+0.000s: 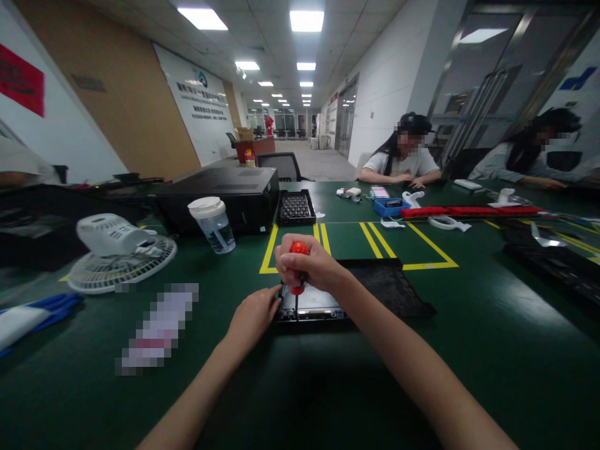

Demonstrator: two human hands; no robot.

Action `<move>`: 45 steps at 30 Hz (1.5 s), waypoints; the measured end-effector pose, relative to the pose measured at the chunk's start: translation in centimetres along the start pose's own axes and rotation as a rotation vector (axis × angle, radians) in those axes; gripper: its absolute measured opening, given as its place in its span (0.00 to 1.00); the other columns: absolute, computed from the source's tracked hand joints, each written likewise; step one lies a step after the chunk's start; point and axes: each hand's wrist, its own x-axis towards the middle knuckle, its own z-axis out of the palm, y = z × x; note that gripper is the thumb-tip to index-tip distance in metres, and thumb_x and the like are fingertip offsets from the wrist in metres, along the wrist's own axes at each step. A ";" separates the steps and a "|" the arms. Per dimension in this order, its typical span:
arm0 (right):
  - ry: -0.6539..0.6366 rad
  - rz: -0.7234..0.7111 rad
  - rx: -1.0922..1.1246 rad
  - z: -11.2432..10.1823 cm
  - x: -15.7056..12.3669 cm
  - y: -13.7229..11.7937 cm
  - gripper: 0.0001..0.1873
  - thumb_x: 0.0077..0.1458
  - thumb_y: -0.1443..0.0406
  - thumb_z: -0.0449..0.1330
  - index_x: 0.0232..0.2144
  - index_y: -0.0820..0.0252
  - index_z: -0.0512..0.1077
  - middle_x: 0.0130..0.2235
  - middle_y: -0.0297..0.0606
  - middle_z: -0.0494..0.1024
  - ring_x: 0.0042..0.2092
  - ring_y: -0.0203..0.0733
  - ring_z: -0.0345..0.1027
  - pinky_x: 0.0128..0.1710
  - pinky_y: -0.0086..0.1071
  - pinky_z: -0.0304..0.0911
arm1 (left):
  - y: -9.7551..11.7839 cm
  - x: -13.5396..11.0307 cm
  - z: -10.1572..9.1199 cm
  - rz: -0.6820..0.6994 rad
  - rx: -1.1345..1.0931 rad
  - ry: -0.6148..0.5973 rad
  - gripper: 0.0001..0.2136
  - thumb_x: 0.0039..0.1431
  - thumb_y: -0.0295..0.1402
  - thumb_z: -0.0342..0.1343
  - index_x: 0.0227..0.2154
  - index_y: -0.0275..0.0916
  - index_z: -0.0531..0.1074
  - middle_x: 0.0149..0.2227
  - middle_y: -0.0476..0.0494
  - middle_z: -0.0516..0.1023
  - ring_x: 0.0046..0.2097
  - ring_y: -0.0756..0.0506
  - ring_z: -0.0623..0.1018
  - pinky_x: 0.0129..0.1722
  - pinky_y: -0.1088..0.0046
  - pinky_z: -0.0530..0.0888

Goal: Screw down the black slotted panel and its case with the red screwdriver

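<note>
My right hand [312, 265] is closed around the red handle of a screwdriver [296, 306], held upright with its shaft pointing down. The tip is at the left front part of a black electronics case [337, 324] with a silvery panel inside; whether it sits in a screw cannot be made out. My left hand [255, 310] grips the left edge of that case, its fingertips partly hidden behind the rim. A flat black cover [382, 284] lies against the case on the right, partly behind my right wrist.
Left on the green table [225, 400] are a white fan [115, 247], a lidded cup [213, 225], blue-white gloves [35, 319] and a blurred item. A black computer box [220, 194] and black tray [296, 206] stand behind. Two people sit at the right, near a blue bin [390, 207].
</note>
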 end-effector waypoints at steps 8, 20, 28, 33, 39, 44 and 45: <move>-0.104 0.041 0.107 0.6 0.3 -0.1 0.12 0.50 0.60 0.54 0.23 0.64 0.65 0.20 0.29 0.65 0.18 0.28 0.57 0.16 0.23 0.51 | 0.4 -0.1 -0.3 -0.030 0.038 -0.008 0.12 0.60 0.33 0.45 0.42 0.41 0.70 0.42 0.43 0.77 0.42 0.45 0.76 0.39 0.73 0.68; -0.152 0.092 0.111 0.8 0.4 -0.4 0.13 0.49 0.59 0.49 0.26 0.64 0.66 0.22 0.32 0.65 0.20 0.31 0.57 0.21 0.27 0.52 | 0.3 0.0 -0.1 -0.051 0.046 -0.021 0.11 0.60 0.33 0.45 0.38 0.40 0.72 0.40 0.42 0.77 0.41 0.45 0.76 0.39 0.73 0.68; -0.096 0.037 0.104 0.4 0.0 -0.3 0.13 0.50 0.59 0.50 0.27 0.64 0.66 0.22 0.32 0.66 0.21 0.31 0.59 0.21 0.26 0.53 | 0.1 -0.1 -0.2 0.000 0.013 0.005 0.12 0.60 0.33 0.45 0.42 0.42 0.70 0.42 0.43 0.76 0.41 0.46 0.76 0.38 0.74 0.68; -0.038 0.061 0.070 0.6 -0.1 -0.4 0.14 0.50 0.57 0.52 0.28 0.64 0.66 0.21 0.31 0.67 0.21 0.31 0.59 0.21 0.26 0.54 | 0.2 -0.1 -0.2 0.000 0.003 -0.003 0.12 0.59 0.33 0.45 0.44 0.43 0.69 0.42 0.43 0.76 0.42 0.46 0.76 0.40 0.74 0.68; -0.043 0.071 0.052 1.1 -0.2 -0.4 0.14 0.51 0.57 0.54 0.29 0.64 0.66 0.24 0.31 0.67 0.23 0.30 0.60 0.23 0.25 0.56 | 0.5 -0.2 -0.4 -0.029 0.044 -0.011 0.11 0.60 0.33 0.44 0.41 0.42 0.70 0.41 0.43 0.77 0.42 0.45 0.76 0.39 0.73 0.68; -0.062 0.071 0.041 1.2 -0.2 -0.2 0.13 0.52 0.58 0.54 0.30 0.64 0.66 0.25 0.32 0.67 0.24 0.30 0.61 0.23 0.24 0.56 | 0.4 -0.2 -0.3 -0.040 0.093 -0.003 0.11 0.60 0.33 0.45 0.41 0.41 0.70 0.39 0.42 0.77 0.40 0.44 0.76 0.37 0.73 0.69; -0.068 0.071 0.036 1.2 -0.2 -0.1 0.13 0.53 0.58 0.54 0.31 0.64 0.66 0.25 0.32 0.67 0.24 0.30 0.61 0.23 0.24 0.55 | 0.4 -0.2 -0.3 -0.034 0.097 -0.002 0.11 0.60 0.34 0.45 0.41 0.41 0.69 0.38 0.42 0.76 0.40 0.44 0.76 0.36 0.73 0.69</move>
